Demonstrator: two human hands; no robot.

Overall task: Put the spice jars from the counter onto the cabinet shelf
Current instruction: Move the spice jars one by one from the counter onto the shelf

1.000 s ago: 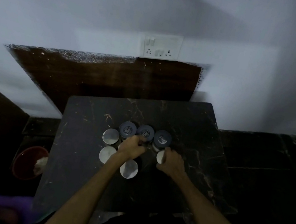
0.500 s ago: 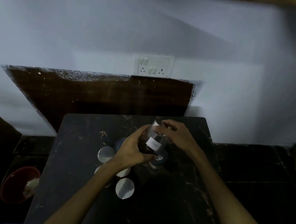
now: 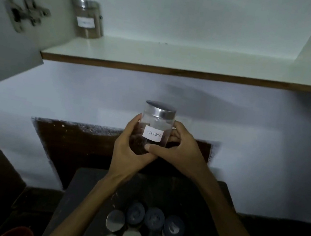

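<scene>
Jar in hand: the cloves jar (image 3: 153, 129) is held in the air between counter and shelf, upright with a slight tilt, steel lid on top, label facing the camera.
Left hand (image 3: 128, 150): cups the jar's lower left side and base, fingers curled round the glass.
Right hand (image 3: 178, 150): wraps the right side, thumb pressed across the front just under the label.
Shelf (image 3: 180, 60): lies above and beyond the jar, its brown front edge well over the lid; one jar (image 3: 87, 19) already stands at its far left, the rest of the board is bare.
Key relation: the jar's long axis is close to vertical, so judged from here it needs lifting above the edge and then pushing forward, without turning.
Nearer hand: both sit level on the jar; neither is clearly closer to the shelf.
Counter (image 3: 84, 198): the remaining jars (image 3: 141, 229) cluster below the wrists, untouched.
</scene>
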